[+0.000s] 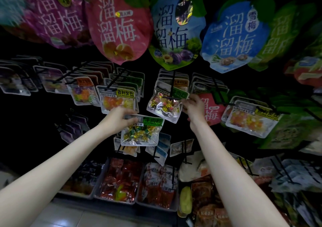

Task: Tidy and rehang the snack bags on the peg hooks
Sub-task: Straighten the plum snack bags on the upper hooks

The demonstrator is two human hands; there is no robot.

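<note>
My left hand [120, 117] grips the top edge of a clear candy bag with a green label [142, 132], held free in front of the rack. My right hand [193, 105] pinches the right edge of a second clear candy bag [164, 107] that hangs tilted at the tip of a black peg hook [172, 85]. More bags of the same kind hang behind it on that hook. The two bags are close together, the held one lower and to the left.
Large plum snack bags [120, 27] hang overhead in a row. Neighbouring hooks carry a yellow-label bag [119, 101] on the left and orange candy bags [250, 120] on the right. Bins of red packets [122, 179] stand below. Grey floor tiles [69, 216] lie at the bottom.
</note>
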